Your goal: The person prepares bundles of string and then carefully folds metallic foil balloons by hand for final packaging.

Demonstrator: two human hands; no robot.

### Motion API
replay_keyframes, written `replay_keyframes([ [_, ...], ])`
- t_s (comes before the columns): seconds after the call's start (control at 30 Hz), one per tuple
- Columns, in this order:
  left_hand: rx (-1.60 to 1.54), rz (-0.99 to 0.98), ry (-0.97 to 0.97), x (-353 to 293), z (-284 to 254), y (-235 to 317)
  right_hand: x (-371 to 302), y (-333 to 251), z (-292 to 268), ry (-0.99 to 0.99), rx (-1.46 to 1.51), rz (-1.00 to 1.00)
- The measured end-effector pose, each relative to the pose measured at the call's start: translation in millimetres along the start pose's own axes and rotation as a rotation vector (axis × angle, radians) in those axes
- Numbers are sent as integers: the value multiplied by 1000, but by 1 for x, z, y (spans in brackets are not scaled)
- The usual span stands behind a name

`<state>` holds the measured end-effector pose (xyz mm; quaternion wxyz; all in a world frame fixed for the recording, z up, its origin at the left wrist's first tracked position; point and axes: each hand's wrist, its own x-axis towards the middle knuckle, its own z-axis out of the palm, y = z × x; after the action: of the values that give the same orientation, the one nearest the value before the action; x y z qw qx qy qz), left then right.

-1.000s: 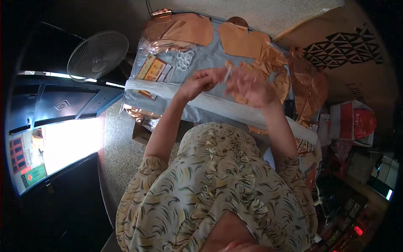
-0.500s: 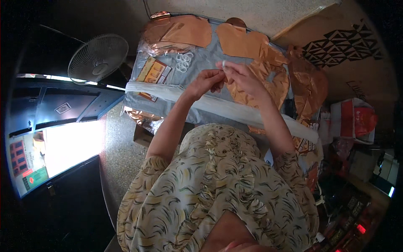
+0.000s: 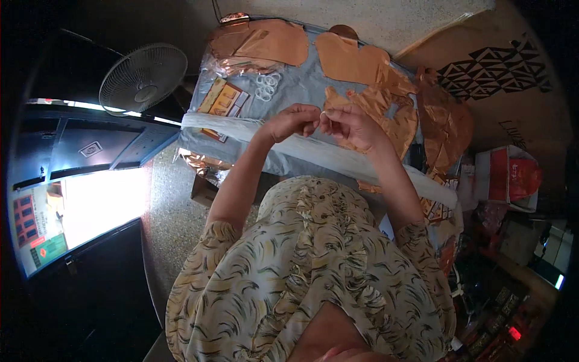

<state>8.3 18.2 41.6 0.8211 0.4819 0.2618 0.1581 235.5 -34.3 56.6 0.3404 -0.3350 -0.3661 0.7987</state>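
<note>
Right hand, fingertips pinched on small white piece, presumably light and pliant, best held by its edge; left hand, curled just beside, grip unclear; beneath both, white strand bundle, likely soft, tangle-prone.

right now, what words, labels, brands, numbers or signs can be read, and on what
I copy no wording, only where it stands:
Cardboard: large dark lettering near a triangle pattern.
Red and white package: pale lettering, blurred.
Printed card on the table: too small to read.
Pale label on the dark panel: too small.
Far-left poster: too small.
</note>
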Motion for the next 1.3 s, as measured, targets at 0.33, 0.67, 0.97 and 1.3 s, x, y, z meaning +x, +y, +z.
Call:
replay_keyframes([
  [0.33, -360, 86, 146, 7, 12, -25, 5, 11, 14, 197, 292, -146],
  [0.67, -50, 106, 193, 12, 17, -45, 8, 16, 16, 303, -1, -277],
  [0.97, -21, 116, 355, 6, 28, -31, 3, 12, 22, 346, 2, -229],
  [1.3, 29, 155, 274, -1, 27, -17, 10, 42, -8, 115, 309, -223],
])
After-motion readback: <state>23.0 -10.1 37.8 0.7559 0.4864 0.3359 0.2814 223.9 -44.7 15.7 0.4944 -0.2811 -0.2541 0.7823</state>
